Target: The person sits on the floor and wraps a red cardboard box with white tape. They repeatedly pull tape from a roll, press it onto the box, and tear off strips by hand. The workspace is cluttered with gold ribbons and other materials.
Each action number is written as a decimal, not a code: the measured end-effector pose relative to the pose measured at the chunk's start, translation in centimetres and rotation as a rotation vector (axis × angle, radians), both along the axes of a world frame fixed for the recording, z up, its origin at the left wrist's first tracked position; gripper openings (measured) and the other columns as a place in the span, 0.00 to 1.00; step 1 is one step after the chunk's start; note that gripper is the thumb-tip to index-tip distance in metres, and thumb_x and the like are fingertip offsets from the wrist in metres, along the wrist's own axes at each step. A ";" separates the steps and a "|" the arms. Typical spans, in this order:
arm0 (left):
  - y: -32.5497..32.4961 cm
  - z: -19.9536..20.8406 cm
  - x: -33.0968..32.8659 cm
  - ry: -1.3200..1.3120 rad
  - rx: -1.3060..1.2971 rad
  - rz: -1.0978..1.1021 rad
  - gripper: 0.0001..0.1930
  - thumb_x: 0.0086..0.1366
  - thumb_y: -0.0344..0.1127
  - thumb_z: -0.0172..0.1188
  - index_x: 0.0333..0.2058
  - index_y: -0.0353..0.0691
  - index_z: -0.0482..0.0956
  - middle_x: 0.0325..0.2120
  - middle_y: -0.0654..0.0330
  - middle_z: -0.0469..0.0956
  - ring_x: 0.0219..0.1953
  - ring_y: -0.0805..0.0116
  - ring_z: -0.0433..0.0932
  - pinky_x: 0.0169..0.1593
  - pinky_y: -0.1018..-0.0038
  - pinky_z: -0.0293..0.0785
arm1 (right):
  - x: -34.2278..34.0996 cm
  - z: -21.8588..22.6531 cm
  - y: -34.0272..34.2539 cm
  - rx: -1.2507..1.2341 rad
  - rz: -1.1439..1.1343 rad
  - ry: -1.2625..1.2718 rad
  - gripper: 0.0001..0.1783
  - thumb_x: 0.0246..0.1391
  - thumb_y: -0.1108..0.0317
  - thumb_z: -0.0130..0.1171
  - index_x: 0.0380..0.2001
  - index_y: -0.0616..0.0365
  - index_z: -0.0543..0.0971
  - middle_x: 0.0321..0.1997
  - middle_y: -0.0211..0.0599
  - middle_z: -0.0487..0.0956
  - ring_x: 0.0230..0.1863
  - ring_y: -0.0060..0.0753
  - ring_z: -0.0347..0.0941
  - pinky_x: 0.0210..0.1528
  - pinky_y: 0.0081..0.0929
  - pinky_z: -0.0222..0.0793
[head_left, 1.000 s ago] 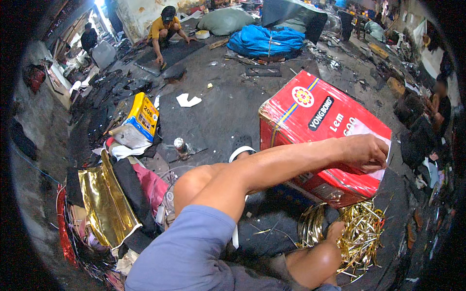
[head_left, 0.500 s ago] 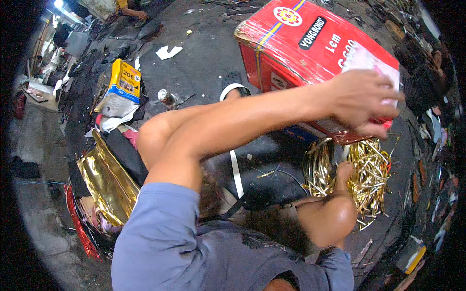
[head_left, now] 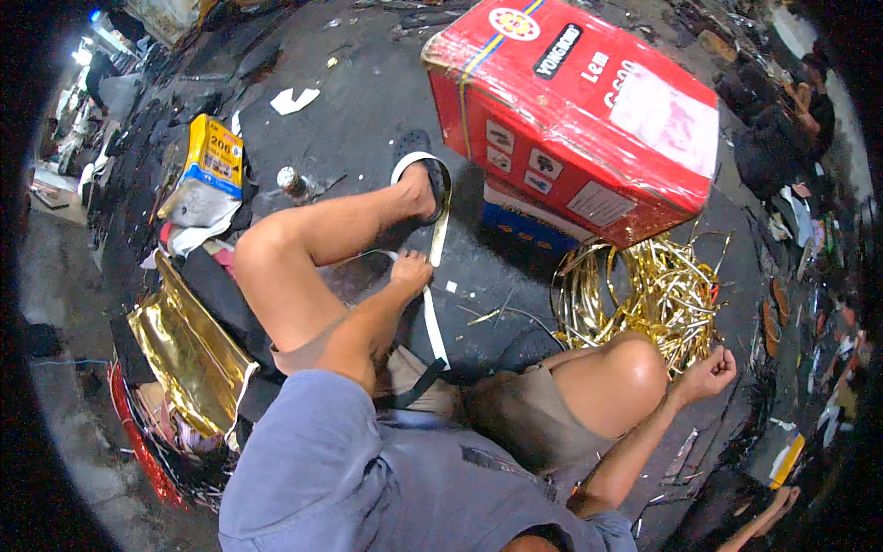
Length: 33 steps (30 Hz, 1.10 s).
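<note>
A long narrow strip (head_left: 430, 317), white on one part and gold on another, runs from beside my foot down toward my lap. My left hand (head_left: 411, 270) is closed at this strip between my legs, fingers pinched at its edge. A thin pale band curves away on the hand's left. Beyond my right knee, my right hand (head_left: 708, 373) has its fingers curled; whatever they hold, if anything, does not show. Just beyond it lies a tangled heap of shiny gold strips (head_left: 676, 294).
A large red carton (head_left: 570, 120) rests on a blue box (head_left: 524, 221) at the far right. On the left are a yellow-and-blue packet (head_left: 218, 156), a small bottle (head_left: 292, 181), a gold sheet (head_left: 189, 350) and red shiny strips (head_left: 138, 437). Another person's limb (head_left: 768, 520) shows lower right.
My left arm has swung back from across the red carton to the strip between my legs. My right hand has come into sight beside the gold heap. The view has shifted slightly.
</note>
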State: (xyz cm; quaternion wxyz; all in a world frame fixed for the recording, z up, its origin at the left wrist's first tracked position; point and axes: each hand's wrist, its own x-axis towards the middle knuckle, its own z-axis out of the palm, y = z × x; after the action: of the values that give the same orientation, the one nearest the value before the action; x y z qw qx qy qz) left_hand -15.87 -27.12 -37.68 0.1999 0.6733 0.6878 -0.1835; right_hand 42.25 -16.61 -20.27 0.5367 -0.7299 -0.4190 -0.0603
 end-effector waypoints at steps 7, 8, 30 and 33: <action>5.8 12.6 11.1 -0.614 -0.005 -0.220 0.17 0.46 0.38 0.71 0.37 0.43 0.84 0.37 0.48 0.85 0.45 0.42 0.84 0.46 0.48 0.79 | -6.6 14.3 -2.1 -0.281 0.750 0.262 0.10 0.67 0.68 0.62 0.49 0.59 0.77 0.50 0.28 0.76 0.52 0.24 0.70 0.55 0.27 0.69; 6.3 16.6 12.9 -0.712 0.081 -0.349 0.19 0.49 0.41 0.71 0.41 0.46 0.83 0.35 0.48 0.85 0.44 0.41 0.83 0.45 0.47 0.78 | -8.2 16.0 -2.2 -0.332 0.893 0.204 0.14 0.65 0.66 0.63 0.50 0.59 0.77 0.52 0.28 0.76 0.54 0.25 0.71 0.57 0.29 0.69; 21.7 45.1 -3.5 0.245 1.125 -0.096 0.15 0.54 0.37 0.69 0.40 0.38 0.89 0.45 0.47 0.83 0.52 0.53 0.83 0.49 0.57 0.79 | -21.9 25.6 15.4 -0.517 1.378 -0.189 0.14 0.64 0.63 0.62 0.29 0.61 0.81 0.22 0.26 0.77 0.23 0.19 0.70 0.26 0.23 0.65; 23.9 43.2 7.3 -0.445 1.239 -0.294 0.21 0.55 0.35 0.70 0.50 0.41 0.83 0.52 0.43 0.80 0.55 0.48 0.80 0.55 0.56 0.77 | -22.6 25.1 14.5 -0.368 1.110 -0.546 0.13 0.59 0.63 0.66 0.40 0.62 0.86 0.31 0.40 0.84 0.32 0.36 0.81 0.38 0.34 0.75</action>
State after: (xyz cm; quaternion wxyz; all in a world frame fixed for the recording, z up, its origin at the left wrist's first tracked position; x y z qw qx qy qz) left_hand -8.56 -3.24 5.48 -0.1133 0.7719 0.5096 0.3629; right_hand 19.62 -2.08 4.86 0.2282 -0.4432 -0.8591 0.1157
